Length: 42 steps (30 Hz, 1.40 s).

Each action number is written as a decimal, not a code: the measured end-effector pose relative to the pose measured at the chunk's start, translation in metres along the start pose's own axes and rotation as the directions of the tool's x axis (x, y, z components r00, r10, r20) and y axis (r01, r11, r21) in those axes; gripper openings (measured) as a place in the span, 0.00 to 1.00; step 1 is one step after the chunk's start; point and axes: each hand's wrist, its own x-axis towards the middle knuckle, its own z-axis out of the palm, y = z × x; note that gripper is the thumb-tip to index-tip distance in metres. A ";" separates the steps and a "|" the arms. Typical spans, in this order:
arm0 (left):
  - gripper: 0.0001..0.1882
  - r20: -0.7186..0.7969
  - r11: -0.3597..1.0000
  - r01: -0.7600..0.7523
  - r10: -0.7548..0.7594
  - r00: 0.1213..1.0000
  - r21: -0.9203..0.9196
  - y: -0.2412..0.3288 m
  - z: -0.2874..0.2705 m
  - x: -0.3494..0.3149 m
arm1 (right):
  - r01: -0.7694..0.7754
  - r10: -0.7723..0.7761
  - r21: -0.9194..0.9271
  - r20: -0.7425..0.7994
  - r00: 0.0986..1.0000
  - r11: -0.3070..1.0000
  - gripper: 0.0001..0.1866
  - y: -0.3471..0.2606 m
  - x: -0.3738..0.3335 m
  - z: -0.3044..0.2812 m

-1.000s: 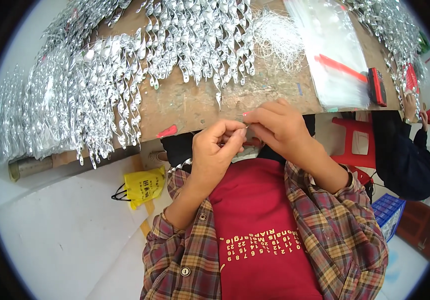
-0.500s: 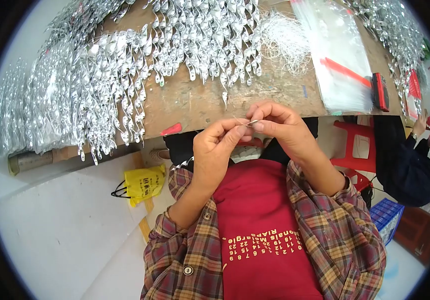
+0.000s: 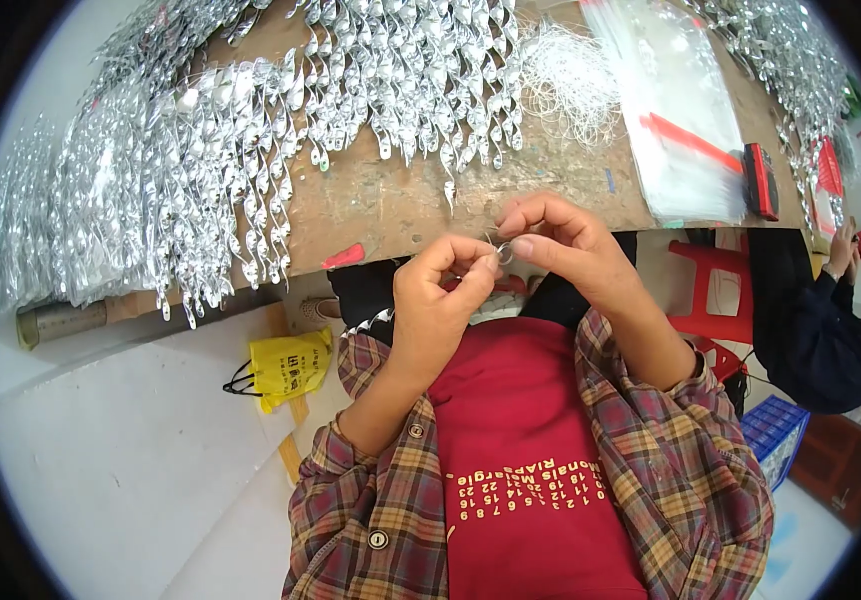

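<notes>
Just off the table's near edge, my two hands meet at a small loop of thin, pale string (image 3: 504,250). My left hand (image 3: 437,285) pinches the string between thumb and forefinger. On the other side, my right hand (image 3: 570,245) has its thumb and bent fingers at the loop, with the string at their tips. Part of a twisted silver strip (image 3: 370,322) shows beside my left wrist, near the plaid sleeve; whether it is tied to the string cannot be seen.
Rows of twisted silver strips (image 3: 400,80) cover the wooden table (image 3: 370,205) and hang over its edge. Tangled white string (image 3: 570,85), clear plastic bags (image 3: 685,120), a red-and-black box (image 3: 760,182) and a red scrap (image 3: 344,256) lie there too. Another person (image 3: 815,330) sits right, beyond a red stool (image 3: 710,290).
My hands have drawn slightly apart, the left one moving a little lower. The string between them now shows as an open loop.
</notes>
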 end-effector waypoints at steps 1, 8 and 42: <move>0.05 -0.004 0.996 -0.027 0.028 1.000 0.085 0.000 0.000 -0.001 | 0.046 -0.043 -0.074 0.035 0.998 0.996 0.07 -0.002 0.001 0.000; 0.04 -0.007 0.946 -0.139 0.148 0.989 0.294 -0.001 0.000 -0.002 | 0.417 -0.423 -0.669 0.167 0.891 0.616 0.05 -0.013 0.006 0.007; 0.06 0.154 0.901 0.247 -0.204 0.967 -0.357 -0.001 -0.007 0.011 | 0.572 -0.623 -0.779 0.318 0.715 0.258 0.06 -0.013 0.005 0.008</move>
